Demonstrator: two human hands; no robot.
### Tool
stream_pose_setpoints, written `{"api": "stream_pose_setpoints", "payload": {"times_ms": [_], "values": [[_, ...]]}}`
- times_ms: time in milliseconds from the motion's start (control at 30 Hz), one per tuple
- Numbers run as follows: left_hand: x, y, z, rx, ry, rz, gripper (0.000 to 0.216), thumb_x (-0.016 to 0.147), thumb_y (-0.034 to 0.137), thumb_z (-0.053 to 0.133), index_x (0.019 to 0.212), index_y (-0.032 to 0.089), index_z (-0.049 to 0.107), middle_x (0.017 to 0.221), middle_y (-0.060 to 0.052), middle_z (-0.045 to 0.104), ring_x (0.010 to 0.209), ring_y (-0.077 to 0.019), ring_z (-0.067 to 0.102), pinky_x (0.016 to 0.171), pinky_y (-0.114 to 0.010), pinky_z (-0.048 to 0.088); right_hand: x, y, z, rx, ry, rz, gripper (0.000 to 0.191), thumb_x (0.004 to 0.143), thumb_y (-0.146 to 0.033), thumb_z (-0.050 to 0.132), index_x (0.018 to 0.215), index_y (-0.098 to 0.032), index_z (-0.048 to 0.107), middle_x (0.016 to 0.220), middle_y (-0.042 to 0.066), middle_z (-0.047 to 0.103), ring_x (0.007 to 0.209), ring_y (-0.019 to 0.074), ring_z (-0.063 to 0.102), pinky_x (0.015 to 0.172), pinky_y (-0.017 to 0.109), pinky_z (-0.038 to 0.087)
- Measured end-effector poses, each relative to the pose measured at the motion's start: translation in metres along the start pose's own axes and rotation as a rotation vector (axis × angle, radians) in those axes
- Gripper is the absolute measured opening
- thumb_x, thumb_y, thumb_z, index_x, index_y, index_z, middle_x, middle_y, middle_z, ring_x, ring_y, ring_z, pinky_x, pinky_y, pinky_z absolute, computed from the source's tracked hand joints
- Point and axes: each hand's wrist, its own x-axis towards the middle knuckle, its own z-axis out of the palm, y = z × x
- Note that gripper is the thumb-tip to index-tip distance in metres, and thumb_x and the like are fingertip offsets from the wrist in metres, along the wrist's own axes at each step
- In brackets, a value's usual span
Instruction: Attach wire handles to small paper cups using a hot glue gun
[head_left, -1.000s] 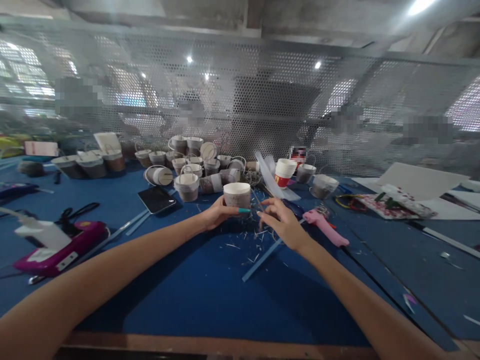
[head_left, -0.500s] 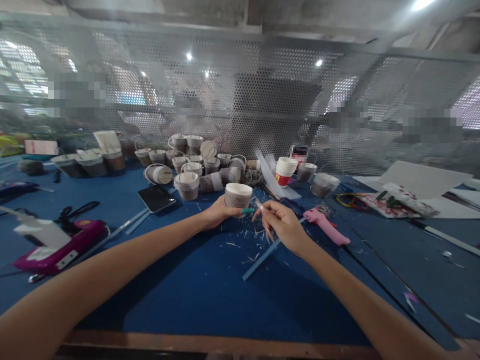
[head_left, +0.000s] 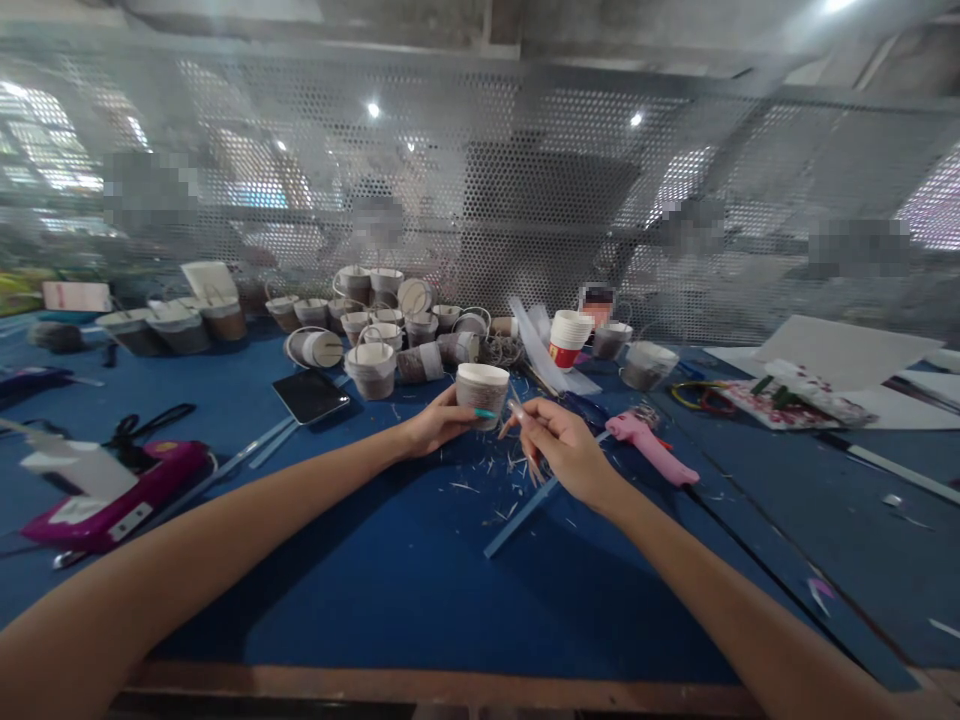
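A white-rimmed paper cup [head_left: 480, 388] with a grey-brown wrapped side is gripped in my left hand [head_left: 437, 422], thumb across its front. Just right of the cup, my right hand [head_left: 559, 440] has its thumb and index finger pinched together; what they hold, if anything, is too small to make out. Beneath that hand runs a pale flat strip [head_left: 523, 517] on the blue table, among scattered fibre scraps [head_left: 487, 465]. A pink glue gun [head_left: 651, 448] lies to the right of my right hand.
Several small handled buckets [head_left: 371, 370] crowd behind the cup. White paper cups [head_left: 570, 328] stand stacked at the back. A dark phone [head_left: 310, 396] and a purple power strip [head_left: 120, 500] lie left; white sheets [head_left: 840, 350] lie right. A perforated metal screen [head_left: 540, 190] closes off the back.
The cup in my left hand has shifted slightly right and turned, showing more of its side. My left thumb lies lower on it. My right hand has barely moved.
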Motion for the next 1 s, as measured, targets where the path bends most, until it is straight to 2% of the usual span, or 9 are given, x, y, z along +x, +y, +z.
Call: {"api": "stream_pose_setpoints", "payload": {"times_ms": [233,567,733,900,1000], "values": [[-0.0002,-0.0014,0.0043,0.218,0.039,0.098,0.056,0.048,0.015,0.083,0.099,0.012,0.06,0.09,-0.008,0.068,0.083,-0.0197,0.062,0.084,-0.037,0.045,-0.0002,-0.0002,0.0019,-0.02,-0.02,0.015,0.031,0.089,-0.048,0.046,0.084,-0.018,0.052,0.053,-0.006,0.046,0.043,0.0069,0.044,0.043,0.021,0.039],[-0.0008,-0.0003,0.0054,0.251,-0.03,0.142,0.054,0.053,0.015,0.081,0.102,0.012,0.06,0.088,-0.007,0.068,0.083,-0.0181,0.062,0.085,-0.035,0.045,-0.0005,0.0049,0.0052,0.001,-0.061,0.021,0.031,0.09,-0.048,0.046,0.085,-0.018,0.052,0.054,-0.006,0.046,0.045,0.0079,0.046,0.045,0.022,0.04],[-0.0027,0.0004,0.0048,0.121,-0.044,0.099,0.053,0.055,0.021,0.081,0.103,0.015,0.06,0.095,-0.008,0.068,0.085,-0.0188,0.063,0.084,-0.034,0.046,-0.0007,0.0035,0.0057,0.021,-0.06,0.021,0.029,0.091,-0.046,0.044,0.088,-0.018,0.051,0.054,-0.007,0.046,0.043,0.0076,0.045,0.044,0.022,0.04],[-0.0025,0.001,0.0006,0.023,-0.162,0.037,0.044,0.059,0.026,0.077,0.099,0.014,0.064,0.094,-0.008,0.07,0.085,-0.0206,0.064,0.086,-0.034,0.047,-0.0008,0.0012,0.0056,0.011,-0.049,0.03,0.028,0.091,-0.046,0.044,0.088,-0.019,0.05,0.054,-0.006,0.046,0.045,0.0082,0.046,0.044,0.022,0.041],[-0.0015,0.0002,0.0002,0.031,-0.098,0.046,0.042,0.057,0.023,0.078,0.096,0.013,0.064,0.092,-0.009,0.07,0.087,-0.0223,0.065,0.087,-0.036,0.046,-0.0005,0.0021,0.0056,0.018,-0.05,0.037,0.027,0.091,-0.045,0.045,0.089,-0.018,0.05,0.054,-0.007,0.046,0.044,0.0079,0.046,0.044,0.022,0.04]]}}
